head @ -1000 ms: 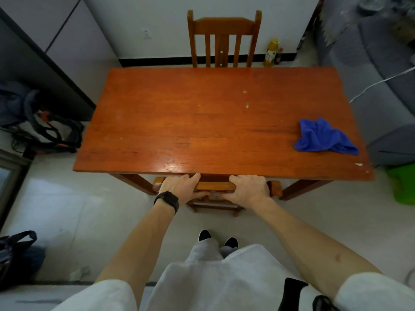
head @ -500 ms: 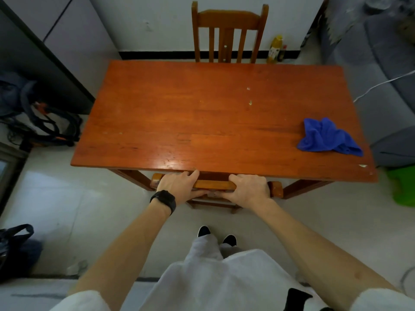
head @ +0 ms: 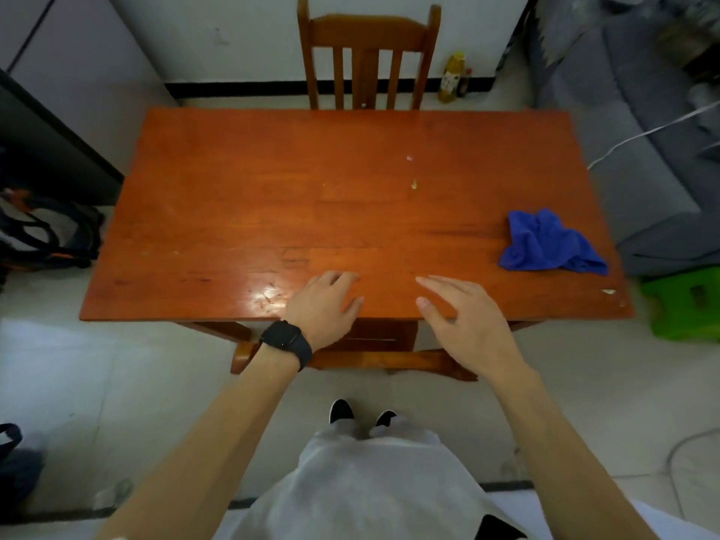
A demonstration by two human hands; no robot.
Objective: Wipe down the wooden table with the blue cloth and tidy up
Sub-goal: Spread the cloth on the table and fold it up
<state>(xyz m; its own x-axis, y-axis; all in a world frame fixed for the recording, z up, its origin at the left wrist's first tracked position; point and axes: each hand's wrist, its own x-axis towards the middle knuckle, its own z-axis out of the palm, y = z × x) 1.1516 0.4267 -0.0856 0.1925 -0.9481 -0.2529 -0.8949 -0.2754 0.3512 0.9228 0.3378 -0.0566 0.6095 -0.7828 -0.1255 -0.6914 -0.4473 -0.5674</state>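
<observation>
Where the tiled floor (head: 117, 383) fills the near and left of the scene, a wooden table (head: 272, 196) is seen set square upon it, its reddish top bare over most of its area and marked by a bright glare patch close to the near edge. A grey sofa (head: 643, 150) is noted to the right of the table, with a white cable trailing across it. A far chair (head: 368, 52) is observed pushed up against the far edge of the table, and a near chair (head: 389, 358) is tucked under the near edge, only its top rail and part of its back being visible. Dark bags (head: 46, 231) are recorded on the floor to the left, and a green object (head: 685, 305) on the floor to the right, just beyond the table's near right corner. The blue cloth (head: 549, 243) is found lying crumpled on the table top near the right edge, well apart from both hands. The left hand (head: 323, 305), with a black watch (head: 286, 341) worn at the wrist, is held over the near edge of the table with fingers loosely spread and nothing grasped. The right hand (head: 463, 317) is likewise held over the near edge, fingers extended and parted, empty. Whether either palm touches the wood cannot be told. Small pale crumbs (head: 413, 183) are seen right of centre, and a pale scrap (head: 608, 291) near the near right corner.
</observation>
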